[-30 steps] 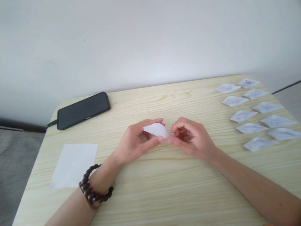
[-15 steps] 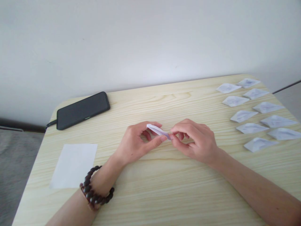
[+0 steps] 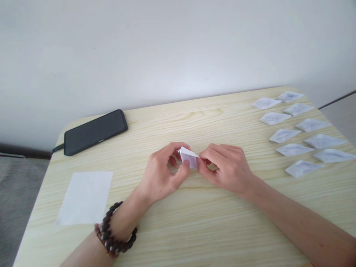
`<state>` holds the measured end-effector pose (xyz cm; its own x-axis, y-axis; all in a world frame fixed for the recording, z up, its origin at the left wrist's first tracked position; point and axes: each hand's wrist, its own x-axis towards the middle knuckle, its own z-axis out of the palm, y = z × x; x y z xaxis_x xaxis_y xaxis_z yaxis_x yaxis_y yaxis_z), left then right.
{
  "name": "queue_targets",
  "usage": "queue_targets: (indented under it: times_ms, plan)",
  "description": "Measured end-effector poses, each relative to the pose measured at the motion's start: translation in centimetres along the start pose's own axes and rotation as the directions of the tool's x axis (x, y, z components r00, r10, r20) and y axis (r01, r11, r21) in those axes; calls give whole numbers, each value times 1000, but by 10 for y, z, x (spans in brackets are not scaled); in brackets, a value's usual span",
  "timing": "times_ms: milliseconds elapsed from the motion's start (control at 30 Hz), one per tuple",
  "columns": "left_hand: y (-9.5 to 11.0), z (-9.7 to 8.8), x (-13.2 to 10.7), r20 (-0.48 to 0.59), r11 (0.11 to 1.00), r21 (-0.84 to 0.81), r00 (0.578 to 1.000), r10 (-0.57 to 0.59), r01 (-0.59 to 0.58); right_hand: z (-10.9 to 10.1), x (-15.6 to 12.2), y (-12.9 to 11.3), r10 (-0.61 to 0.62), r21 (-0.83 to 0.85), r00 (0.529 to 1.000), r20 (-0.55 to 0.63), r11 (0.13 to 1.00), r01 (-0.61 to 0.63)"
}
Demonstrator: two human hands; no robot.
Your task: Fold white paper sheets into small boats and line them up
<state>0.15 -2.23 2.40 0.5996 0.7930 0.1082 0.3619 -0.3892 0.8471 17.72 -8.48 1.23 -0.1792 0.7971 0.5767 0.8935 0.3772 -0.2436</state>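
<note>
Between my hands, above the middle of the table, is a small folded white paper (image 3: pixel 189 157). My left hand (image 3: pixel 164 168) pinches its left side, the thumb flat on the near face and the fingers behind. At its right end, my right hand (image 3: pixel 226 167) grips the corner between thumb and index finger, with the other fingers curled in. Part of the paper is hidden by my fingertips. A dark beaded bracelet (image 3: pixel 107 235) circles my left wrist.
Several folded white paper boats (image 3: pixel 294 150) lie in two rows along the right side of the wooden table (image 3: pixel 178 230). A flat white paper sheet (image 3: pixel 85 198) rests at the left. Behind it lies a black phone (image 3: pixel 96 132) with a cable (image 3: pixel 57 148) plugged in.
The folded paper has turned from nearly edge-on to showing its broad near face. My left thumb has shifted left along it, and both hands keep their pinch.
</note>
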Motion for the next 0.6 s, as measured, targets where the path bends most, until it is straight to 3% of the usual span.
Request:
queue_targets:
  times_ms: [133, 233, 333, 433, 600]
  plan:
    - [0, 4, 0, -43, 996, -74, 998, -51, 48, 3, -1, -7, -18, 23, 1000, 4, 1000, 17]
    - [-1, 7, 1, -96, 998, -21, 994, -56, 54, 5, -1, -9, 1, 37, 1000, 14, 999, -2]
    - [-4, 7, 1, -118, 988, 150, 993, -19, 36, 6, -1, -9, 60, 23, 998, 17, 998, -60]
    - [-6, 6, 0, -109, 923, 382, 990, 88, -41, 7, 0, -9, 85, -13, 996, 38, 996, -84]
    - [-5, 8, -3, 5, 799, 575, 977, 211, -175, 8, 2, -9, 53, -44, 993, 101, 998, -49]
